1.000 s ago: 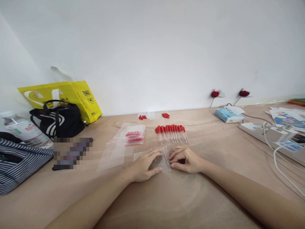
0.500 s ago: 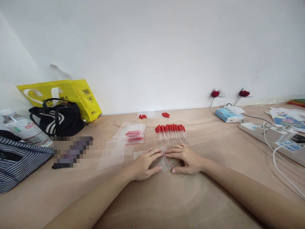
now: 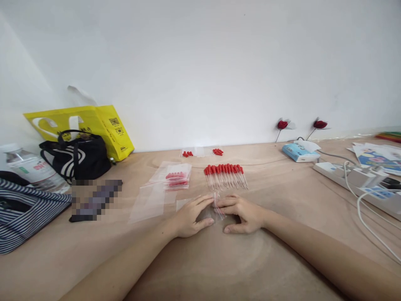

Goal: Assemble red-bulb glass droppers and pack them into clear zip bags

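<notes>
A small clear zip bag point(image 3: 220, 207) with a red line along its mouth lies flat on the table, mouth to the right. My left hand point(image 3: 192, 218) rests on the bag with fingers stretched out and thumb apart. At the mouth, the bent fingertips of my right hand point(image 3: 242, 214) touch the red-lined edge; its thumb is spread away on the table. Just beyond my hands, a row of glass droppers point(image 3: 224, 176) with red rubber bulbs lies side by side. To their left sits a stack of filled zip bags point(image 3: 177, 180) with red contents, on other clear bags point(image 3: 148, 202).
Against the wall lie two small groups of red bulbs point(image 3: 187, 154) on clear plastic. At left stand a yellow bag point(image 3: 122, 133), a black bag point(image 3: 90, 156) and a striped bag point(image 3: 34, 219). A tissue pack point(image 3: 299, 152) and power strip point(image 3: 328, 169) with cables are at right.
My right hand has shifted slightly, its fingers now more bent and its thumb lower. The bag's red-lined mouth has moved a little at its near end. My left hand stays in place.
</notes>
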`<state>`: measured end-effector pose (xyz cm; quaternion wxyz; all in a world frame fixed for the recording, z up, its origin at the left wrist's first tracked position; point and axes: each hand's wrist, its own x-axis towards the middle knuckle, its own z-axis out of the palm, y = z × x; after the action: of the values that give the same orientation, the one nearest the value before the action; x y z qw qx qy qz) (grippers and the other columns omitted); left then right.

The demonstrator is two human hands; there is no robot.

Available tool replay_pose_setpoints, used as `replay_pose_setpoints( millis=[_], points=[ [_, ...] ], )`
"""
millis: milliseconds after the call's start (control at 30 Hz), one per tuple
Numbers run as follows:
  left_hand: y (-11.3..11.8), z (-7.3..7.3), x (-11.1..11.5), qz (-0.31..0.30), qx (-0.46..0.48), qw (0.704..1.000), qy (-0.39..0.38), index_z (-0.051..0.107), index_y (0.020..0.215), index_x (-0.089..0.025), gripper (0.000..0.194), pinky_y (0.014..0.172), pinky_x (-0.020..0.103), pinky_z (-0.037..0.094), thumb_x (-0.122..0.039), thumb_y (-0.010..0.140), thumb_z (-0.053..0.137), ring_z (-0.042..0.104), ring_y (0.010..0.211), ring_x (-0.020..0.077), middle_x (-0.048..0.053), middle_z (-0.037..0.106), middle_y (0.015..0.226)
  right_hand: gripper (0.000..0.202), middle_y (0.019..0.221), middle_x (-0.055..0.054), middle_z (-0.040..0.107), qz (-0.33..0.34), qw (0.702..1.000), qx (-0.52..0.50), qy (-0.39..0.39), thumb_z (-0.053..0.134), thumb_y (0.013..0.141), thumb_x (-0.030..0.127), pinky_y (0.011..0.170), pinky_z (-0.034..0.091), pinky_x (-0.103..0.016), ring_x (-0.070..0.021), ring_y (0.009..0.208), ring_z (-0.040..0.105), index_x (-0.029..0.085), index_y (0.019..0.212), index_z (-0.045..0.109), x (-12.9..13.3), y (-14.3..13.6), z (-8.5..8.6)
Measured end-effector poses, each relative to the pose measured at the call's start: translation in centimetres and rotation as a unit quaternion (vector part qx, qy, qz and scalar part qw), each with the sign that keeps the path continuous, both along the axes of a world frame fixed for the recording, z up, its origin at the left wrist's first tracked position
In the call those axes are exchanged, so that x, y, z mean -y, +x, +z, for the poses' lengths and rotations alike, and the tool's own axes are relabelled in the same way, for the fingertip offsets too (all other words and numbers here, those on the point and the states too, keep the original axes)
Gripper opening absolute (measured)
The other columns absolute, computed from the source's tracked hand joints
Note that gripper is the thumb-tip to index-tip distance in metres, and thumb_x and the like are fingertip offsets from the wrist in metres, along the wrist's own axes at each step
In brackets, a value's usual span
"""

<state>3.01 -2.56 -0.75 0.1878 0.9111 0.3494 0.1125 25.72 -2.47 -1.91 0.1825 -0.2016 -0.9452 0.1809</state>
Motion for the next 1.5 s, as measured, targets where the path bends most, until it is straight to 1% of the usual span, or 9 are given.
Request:
replay_pose_setpoints(
  millis=[300,533,633,700,767,833,933,1067,1500],
  points=[
    [-1.5,0.4,0.0,0.039,-0.003,0.999,-0.011,0.033,0.129,-0.021,0.055,0.101,0.042,0.028,-0.043,0.081,0.046,0.031,0.124,0.0233,0.008,0.035,0.136,0.060,0.140,-0.012,0.022,-0.028,0.993,-0.085,-0.081,0.063,0.069,0.042,0.097,0.030,-0.043,-0.0262,0.122,0.033,0.021,0.123,0.046,-0.7,1.0,-0.7],
    [-1.8,0.4,-0.4,0.044,-0.008,0.999,-0.019,0.039,0.126,-0.021,0.059,0.099,0.043,0.030,-0.045,0.074,0.053,0.036,0.121,0.0249,0.007,0.041,0.132,0.063,0.140,-0.012,0.020,-0.050,0.991,-0.090,-0.086,0.065,0.067,0.041,0.100,0.024,-0.044,-0.0255,0.126,0.025,0.022,0.124,0.045,-0.3,0.9,-0.4],
    [-1.6,0.1,-0.5,0.063,-0.003,0.998,-0.007,0.042,0.124,-0.019,0.058,0.098,0.043,0.032,-0.047,0.074,0.053,0.039,0.119,0.0250,0.008,0.045,0.129,0.057,0.137,-0.011,0.027,-0.062,0.981,-0.131,-0.126,0.065,0.067,0.041,0.096,0.031,-0.041,-0.0238,0.120,0.036,0.023,0.119,0.050,-0.6,1.0,-0.4],
    [-1.5,0.0,-0.5,0.063,-0.002,0.998,0.000,0.043,0.124,-0.019,0.057,0.098,0.041,0.032,-0.047,0.075,0.052,0.039,0.119,0.0241,0.008,0.045,0.128,0.046,0.126,-0.011,0.043,-0.107,0.966,-0.170,-0.162,0.063,0.069,0.041,0.087,0.041,-0.036,-0.0204,0.104,0.051,0.020,0.109,0.057,-1.7,1.4,-0.3],
    [-1.4,-0.1,-0.4,0.063,0.000,0.998,0.003,0.042,0.124,-0.020,0.057,0.098,0.041,0.032,-0.047,0.076,0.052,0.039,0.119,0.0236,0.008,0.044,0.129,0.035,0.099,-0.008,0.060,-0.226,0.936,-0.205,-0.176,0.059,0.070,0.043,0.074,0.046,-0.030,-0.0168,0.083,0.058,0.016,0.092,0.064,-3.5,2.2,-0.4],
    [-1.4,-0.1,-0.4,0.063,0.003,0.998,0.004,0.040,0.125,-0.021,0.057,0.098,0.041,0.032,-0.047,0.076,0.051,0.039,0.119,0.0235,0.007,0.043,0.130,0.031,0.074,-0.004,0.063,-0.442,0.850,-0.238,-0.161,0.055,0.072,0.044,0.065,0.046,-0.026,-0.0152,0.070,0.058,0.014,0.075,0.063,-5.7,3.3,-0.5],
    [-1.3,-0.1,-0.4,0.060,0.008,0.998,0.000,0.039,0.126,-0.022,0.057,0.098,0.040,0.032,-0.047,0.076,0.051,0.038,0.120,0.0231,0.006,0.043,0.131,0.031,0.071,-0.006,0.062,-0.546,0.792,-0.232,-0.142,0.053,0.071,0.043,0.058,0.043,-0.025,-0.0162,0.066,0.057,0.013,0.076,0.060,-8.6,5.0,-0.7],
    [-1.3,-0.2,-0.4,0.058,0.013,0.998,-0.005,0.039,0.126,-0.023,0.057,0.099,0.041,0.031,-0.048,0.076,0.051,0.038,0.120,0.0231,0.005,0.042,0.131,0.028,0.069,-0.006,0.062,-0.599,0.764,-0.192,-0.140,0.061,0.062,0.041,0.056,0.040,-0.025,-0.0169,0.065,0.056,0.014,0.071,0.060,-11.0,5.6,-1.2],
    [-1.6,-0.6,-0.6,0.046,0.017,0.999,-0.001,0.040,0.125,-0.023,0.055,0.100,0.039,0.030,-0.048,0.077,0.050,0.036,0.121,0.0215,0.005,0.042,0.131,0.012,0.061,-0.004,0.063,-0.595,0.765,-0.146,-0.198,0.055,0.064,0.017,0.052,0.037,-0.022,-0.0142,0.059,0.056,0.015,0.069,0.066,-13.9,5.8,-2.4]
  ],
)
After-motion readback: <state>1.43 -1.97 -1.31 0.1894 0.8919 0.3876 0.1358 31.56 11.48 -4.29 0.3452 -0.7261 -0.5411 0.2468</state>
